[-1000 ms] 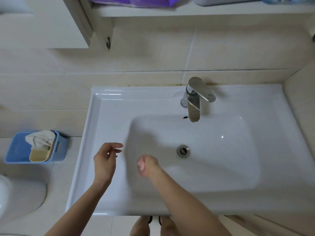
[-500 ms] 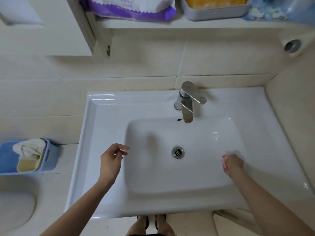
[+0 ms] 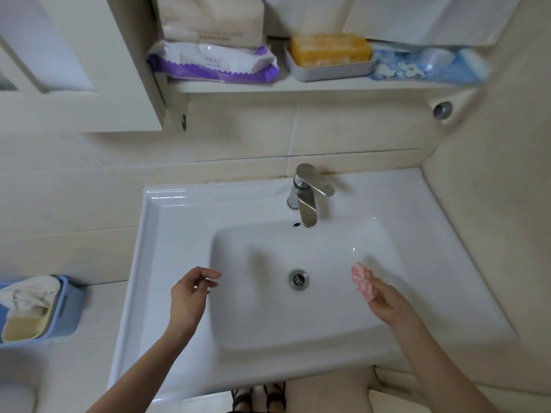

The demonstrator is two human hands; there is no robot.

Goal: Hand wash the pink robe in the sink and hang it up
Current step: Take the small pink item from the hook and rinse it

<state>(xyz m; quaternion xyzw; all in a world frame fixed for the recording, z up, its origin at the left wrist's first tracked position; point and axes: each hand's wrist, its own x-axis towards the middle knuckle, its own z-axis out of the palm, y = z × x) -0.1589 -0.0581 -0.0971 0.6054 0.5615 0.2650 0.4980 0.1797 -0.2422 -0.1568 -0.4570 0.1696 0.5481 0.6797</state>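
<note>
Head view looks down on a white sink (image 3: 179, 234) with a chrome tap (image 3: 307, 201) at its far edge and a drain (image 3: 298, 280) in the middle of the basin. The left grip (image 3: 190, 296) hovers over the basin's left edge, fingers loosely curled with thumb and forefinger apart, holding nothing. The right grip (image 3: 384, 302) hovers over the right side of the basin, just right of the drain, reaching toward the far left. Its fingertips end in a blurred pink patch (image 3: 362, 281) mottled with white. I cannot tell whether this is a scrap of the robe or the fingers themselves, nor whether the grip is spread or pinching. It is the only pink in sight. On the far shelf (image 3: 298, 86) sit a purple pack (image 3: 214, 62) and an orange bar (image 3: 329, 49) in a grey tray (image 3: 328, 71). A blue bin (image 3: 70, 308) stands on the floor at left.
</note>
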